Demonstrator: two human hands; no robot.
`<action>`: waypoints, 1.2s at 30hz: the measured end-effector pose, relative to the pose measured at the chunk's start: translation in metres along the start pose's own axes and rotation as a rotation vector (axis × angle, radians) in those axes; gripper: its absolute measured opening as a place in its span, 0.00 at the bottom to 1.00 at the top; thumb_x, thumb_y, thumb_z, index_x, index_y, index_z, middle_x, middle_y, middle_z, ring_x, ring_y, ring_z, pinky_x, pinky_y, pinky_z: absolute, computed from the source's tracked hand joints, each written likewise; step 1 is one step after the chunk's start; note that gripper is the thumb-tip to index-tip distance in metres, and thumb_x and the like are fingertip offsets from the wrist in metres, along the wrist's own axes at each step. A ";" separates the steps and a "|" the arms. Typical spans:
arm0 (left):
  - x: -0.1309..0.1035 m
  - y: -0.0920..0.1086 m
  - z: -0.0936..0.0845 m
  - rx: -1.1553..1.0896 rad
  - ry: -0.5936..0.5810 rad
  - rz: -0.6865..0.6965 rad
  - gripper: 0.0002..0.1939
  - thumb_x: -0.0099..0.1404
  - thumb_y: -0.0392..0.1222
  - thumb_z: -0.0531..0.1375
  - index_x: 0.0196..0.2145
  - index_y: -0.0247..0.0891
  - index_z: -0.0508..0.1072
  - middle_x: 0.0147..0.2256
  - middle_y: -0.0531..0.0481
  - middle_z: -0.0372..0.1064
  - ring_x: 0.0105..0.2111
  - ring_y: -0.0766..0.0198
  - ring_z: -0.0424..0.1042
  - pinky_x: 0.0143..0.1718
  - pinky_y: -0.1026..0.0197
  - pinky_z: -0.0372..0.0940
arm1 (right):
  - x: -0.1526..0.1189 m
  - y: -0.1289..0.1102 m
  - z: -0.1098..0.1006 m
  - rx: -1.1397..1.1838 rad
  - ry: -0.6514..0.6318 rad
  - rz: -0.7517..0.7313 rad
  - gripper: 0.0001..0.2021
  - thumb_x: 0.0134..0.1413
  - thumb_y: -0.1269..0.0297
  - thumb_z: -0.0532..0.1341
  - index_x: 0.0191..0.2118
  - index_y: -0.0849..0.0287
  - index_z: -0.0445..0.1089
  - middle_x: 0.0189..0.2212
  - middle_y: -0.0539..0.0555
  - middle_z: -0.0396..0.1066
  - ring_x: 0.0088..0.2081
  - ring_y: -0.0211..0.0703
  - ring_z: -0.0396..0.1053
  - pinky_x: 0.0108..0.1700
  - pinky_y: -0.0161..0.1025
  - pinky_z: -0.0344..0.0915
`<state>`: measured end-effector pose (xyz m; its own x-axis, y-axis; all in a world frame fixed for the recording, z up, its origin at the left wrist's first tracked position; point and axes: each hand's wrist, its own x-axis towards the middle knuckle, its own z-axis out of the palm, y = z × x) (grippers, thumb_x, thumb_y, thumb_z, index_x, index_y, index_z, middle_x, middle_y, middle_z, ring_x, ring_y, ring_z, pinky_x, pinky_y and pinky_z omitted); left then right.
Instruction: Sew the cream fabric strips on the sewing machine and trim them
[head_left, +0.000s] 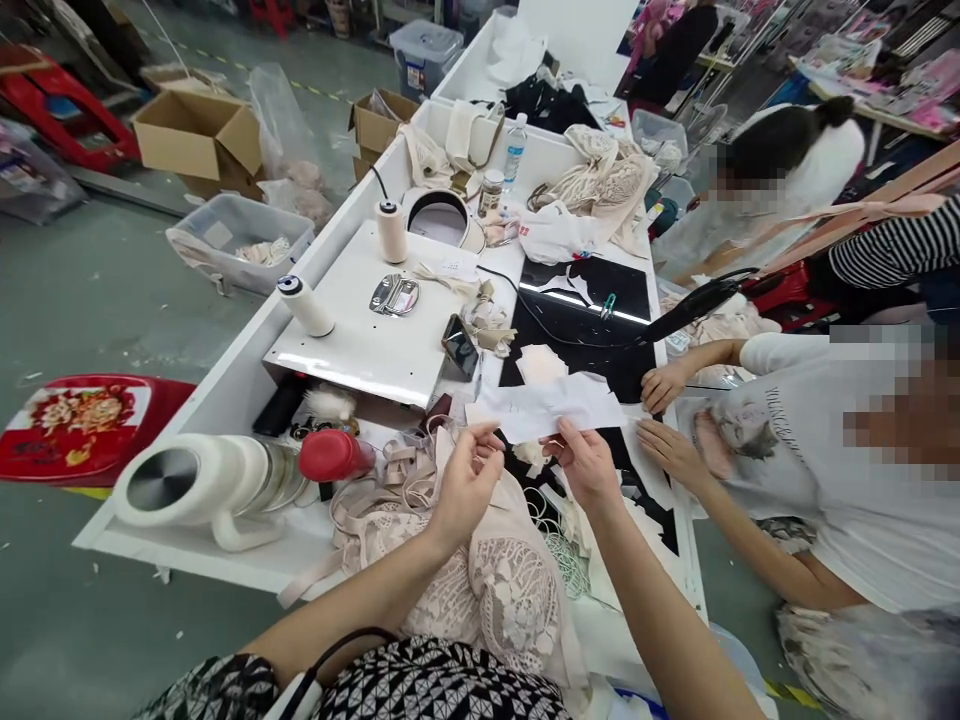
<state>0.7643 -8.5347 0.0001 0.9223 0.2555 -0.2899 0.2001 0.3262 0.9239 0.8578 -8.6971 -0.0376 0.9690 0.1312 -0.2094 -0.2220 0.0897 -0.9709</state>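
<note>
My right hand (587, 462) pinches the lower edge of a white, paper-like piece (525, 405) between thumb and fingers. My left hand (469, 478) is by the left end of that piece, its fingers loosely bent and apart, with nothing seen in them. Below my hands, a heap of beige lace bras (517, 590) spills over the table edge onto my lap. A tangle of pale green cord (562, 555) lies beneath my right wrist. Small cream fabric pieces (541, 364) lie on the black panel just beyond the white piece.
On the left stand a white jug (187, 490), a red-lidded jar (335, 455) and thread cones (391, 232). A phone (460, 346) leans mid-table. A black lamp arm (682, 308) crosses at right, where a co-worker's hands (667, 440) rest on the table edge.
</note>
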 end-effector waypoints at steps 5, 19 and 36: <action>0.007 -0.005 0.000 -0.117 0.132 -0.133 0.26 0.56 0.46 0.64 0.50 0.38 0.65 0.43 0.46 0.65 0.35 0.66 0.67 0.32 0.64 0.66 | -0.043 -0.005 0.001 0.134 0.015 0.041 0.18 0.43 0.48 0.71 0.27 0.59 0.72 0.23 0.51 0.71 0.24 0.39 0.69 0.25 0.35 0.67; -0.003 -0.002 0.004 -0.306 -0.200 0.014 0.06 0.48 0.30 0.62 0.19 0.36 0.67 0.44 0.48 0.72 0.40 0.62 0.69 0.36 0.65 0.61 | -0.079 -0.009 -0.025 -0.137 -0.076 -0.379 0.21 0.51 0.44 0.64 0.21 0.56 0.69 0.50 0.58 0.66 0.46 0.51 0.69 0.52 0.51 0.65; -0.001 -0.003 0.009 -0.396 -0.129 -0.248 0.24 0.53 0.55 0.66 0.43 0.36 0.75 0.37 0.45 0.77 0.37 0.57 0.74 0.37 0.58 0.69 | -0.085 -0.019 -0.022 -0.401 -0.040 -0.538 0.03 0.49 0.64 0.67 0.27 0.52 0.77 0.50 0.54 0.65 0.45 0.49 0.67 0.47 0.48 0.67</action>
<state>0.7660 -8.5437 -0.0005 0.9010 0.0194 -0.4334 0.3013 0.6910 0.6571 0.7825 -8.7313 -0.0038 0.9267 0.2083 0.3129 0.3561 -0.2199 -0.9082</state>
